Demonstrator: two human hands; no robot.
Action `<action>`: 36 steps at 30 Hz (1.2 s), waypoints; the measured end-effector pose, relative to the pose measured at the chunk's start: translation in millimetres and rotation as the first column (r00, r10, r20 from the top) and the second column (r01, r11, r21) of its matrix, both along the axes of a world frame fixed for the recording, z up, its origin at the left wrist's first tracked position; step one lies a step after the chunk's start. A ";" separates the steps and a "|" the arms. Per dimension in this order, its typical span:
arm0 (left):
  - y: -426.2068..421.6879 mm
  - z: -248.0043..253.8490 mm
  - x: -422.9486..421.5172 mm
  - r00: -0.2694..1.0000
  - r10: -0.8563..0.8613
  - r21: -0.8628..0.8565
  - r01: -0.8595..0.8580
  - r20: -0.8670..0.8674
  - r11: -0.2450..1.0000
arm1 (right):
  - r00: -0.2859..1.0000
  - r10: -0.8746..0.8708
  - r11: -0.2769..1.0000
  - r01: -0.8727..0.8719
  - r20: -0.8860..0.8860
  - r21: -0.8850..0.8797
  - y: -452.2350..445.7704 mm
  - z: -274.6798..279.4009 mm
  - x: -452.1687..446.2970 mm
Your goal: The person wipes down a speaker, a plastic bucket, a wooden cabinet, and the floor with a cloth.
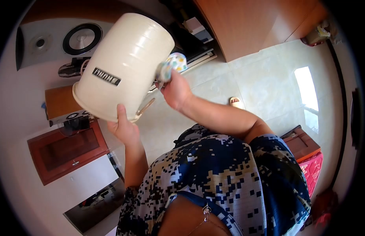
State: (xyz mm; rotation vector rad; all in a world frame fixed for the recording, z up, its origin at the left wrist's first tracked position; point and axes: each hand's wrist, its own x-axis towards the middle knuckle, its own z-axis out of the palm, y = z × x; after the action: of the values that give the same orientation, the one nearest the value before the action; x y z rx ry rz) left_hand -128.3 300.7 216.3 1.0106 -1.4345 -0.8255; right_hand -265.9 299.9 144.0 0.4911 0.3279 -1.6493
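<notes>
Gripping a big cream bucket [131, 59] near the rim, the left hand [125, 129] has its thumb lying flat on the outer wall, and the other fingers are tucked out of sight. Bucket's up in the air in front of the person's chest, over on their left, tipped on a slant with the wide rim toward the lower left and the base toward the upper right.

Only writing I can make out is on the black label [106, 76] stuck on the side. Pale capitals, upside down from here, and looks like SHUNLI, though I wouldn't swear to every letter.

Right hand [176, 92] is closed around a white cloth [176, 61] with coloured spots, right up by the bucket's wall on the far side. That bit's blurry, so can't tell exactly where the fingers sit or how much of the cloth touches. A thin brownish bar [146, 106] sticks out by the rim, between the two hands.

Round about: a speaker [82, 38] behind the bucket to the left, a wood cabinet [265, 23] up top, and glossy pale floor tiles [265, 86]. Person's wearing a pixel-camo top [214, 165] with a pendant [207, 210].
</notes>
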 end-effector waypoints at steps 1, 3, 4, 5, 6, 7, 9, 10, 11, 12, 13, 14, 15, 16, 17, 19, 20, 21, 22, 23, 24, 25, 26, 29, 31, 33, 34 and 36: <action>-4.4 -1.7 -5.6 1.000 -0.006 0.044 0.005 0.014 0.999 | 0.949 -0.048 0.998 0.035 -0.310 -0.050 3.6 -0.1 3.3; -7.1 0.4 -7.5 0.999 -0.010 0.130 0.003 0.053 0.991 | 0.586 -0.169 0.983 0.047 -0.792 -0.176 10.6 2.4 8.4; -2.9 -4.3 -7.6 0.993 -0.044 0.137 0.029 0.109 0.990 | 0.052 -0.354 0.933 0.096 -0.934 -0.348 6.4 0.2 -6.0; 3.4 -15.0 -10.0 0.984 -0.079 0.145 0.055 0.162 0.988 | -0.480 -0.044 0.962 0.217 -0.876 -0.168 2.7 3.9 -8.6; 10.1 -21.8 -10.6 0.970 -0.110 0.160 0.076 0.215 0.984 | -0.549 -0.035 0.973 0.173 -0.835 -0.155 0.5 5.9 -14.1; 17.6 -20.2 -8.3 0.957 -0.093 0.183 0.043 0.274 0.982 | -0.609 -0.025 0.983 0.131 -0.792 -0.132 0.2 3.4 -19.9; 22.5 -13.1 -10.9 0.921 -0.094 0.218 0.010 0.379 0.976 | -0.692 -0.124 0.982 0.017 -0.711 -0.188 -7.4 -16.2 -47.2; 27.4 -10.9 -7.8 0.916 -0.132 0.220 0.050 0.378 0.974 | -0.699 -0.045 0.992 0.054 -0.714 -0.115 -19.8 -34.9 -62.9; 29.4 -7.6 -6.7 0.920 -0.168 0.251 0.079 0.354 0.965 | -0.701 0.034 0.995 0.090 -0.712 -0.041 -32.8 -51.0 -77.0; 33.1 -3.4 -4.6 0.922 -0.200 0.284 0.105 0.332 0.953 | -0.514 0.131 0.981 -0.053 -0.848 0.184 -36.3 -42.7 -94.8; 37.3 -1.0 -0.6 0.922 -0.230 0.315 0.128 0.312 0.940 | -0.315 0.278 0.902 -0.240 -0.908 0.359 -36.2 -30.7 -103.9; 35.1 -0.8 0.9 0.909 -0.236 0.309 0.128 0.344 0.942 | -0.563 0.187 0.951 -0.101 -0.805 0.292 -34.3 -25.8 -94.2; 29.0 -0.1 -0.1 0.895 -0.245 0.295 0.135 0.374 0.946 | -0.549 0.023 0.978 -0.160 -0.835 0.132 -28.9 -15.1 -78.5; 25.2 -0.1 0.2 0.882 -0.245 0.285 0.133 0.403 0.949 | -0.580 -0.229 0.956 0.017 -0.782 -0.293 -18.6 -8.6 -47.1; 22.4 -4.7 3.0 0.876 -0.240 0.263 0.137 0.418 0.955 | -0.655 -0.342 0.905 -0.038 -0.674 -0.423 -15.7 -6.2 -24.1; 13.0 -19.0 1.6 0.862 -0.233 0.210 0.152 0.450 0.966 | -0.592 -0.298 0.930 -0.004 -0.749 -0.367 24.2 29.9 15.3; 16.8 -18.0 -12.0 0.938 -0.209 0.124 0.181 0.277 0.976 | -0.623 -0.317 0.913 0.003 -0.716 -0.407 23.1 34.9 12.6; 15.6 -13.8 -9.1 0.903 -0.222 0.156 0.175 0.369 0.972 | -0.653 -0.330 0.896 0.010 -0.682 -0.443 23.6 36.7 9.8; 18.1 -10.2 -1.6 0.860 -0.234 0.195 0.161 0.454 0.968 | -0.639 -0.299 0.920 0.004 -0.709 -0.392 17.1 35.3 4.2; 21.1 -7.2 2.3 0.809 -0.251 0.230 0.147 0.531 0.962 | -0.628 -0.266 0.940 -0.003 -0.731 -0.340 -2.3 31.6 -8.6; 25.0 -1.2 2.0 0.769 -0.276 0.178 0.211 0.577 0.961 | -0.619 -0.234 0.957 -0.010 -0.750 -0.290 -23.7 29.4 -23.8; 29.0 1.8 2.8 0.756 -0.302 0.199 0.228 0.581 0.953 | -0.441 -0.026 0.980 -0.189 -0.897 0.065 -36.9 45.5 -51.2; 31.8 4.2 4.0 0.742 -0.325 0.216 0.244 0.587 0.945 | -0.382 0.145 0.889 -0.354 -0.912 0.290 -66.2 29.5 -67.7; 27.7 4.5 5.2 0.743 -0.340 0.227 0.254 0.577 0.940 | -0.584 0.035 0.963 -0.196 -0.811 0.183 -42.4 48.5 -45.4; 21.9 -4.2 7.3 0.812 -0.323 0.260 0.219 0.486 0.941 | -0.684 -0.288 0.954 -0.144 -0.670 -0.263 -5.8 37.9 -10.5; 6.8 -12.5 11.3 0.899 -0.286 0.324 0.177 0.331 0.929 | -0.671 -0.329 0.925 -0.089 -0.664 -0.368 34.3 28.3 24.2; 5.1 -7.9 3.7 0.948 -0.270 0.271 0.220 0.166 0.937 | -0.650 -0.343 0.932 -0.146 -0.679 -0.331 49.3 24.4 30.0; 3.5 -0.3 4.0 0.928 -0.265 0.214 0.211 0.263 0.954 | -0.675 -0.367 0.923 -0.179 -0.640 -0.341 49.1 23.0 27.8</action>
State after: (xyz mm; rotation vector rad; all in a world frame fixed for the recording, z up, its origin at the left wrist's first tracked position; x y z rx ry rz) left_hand -124.3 304.2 216.0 1.1451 -1.7839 -1.0336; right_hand -238.1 348.9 167.0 -1.9889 1.5156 -1.7284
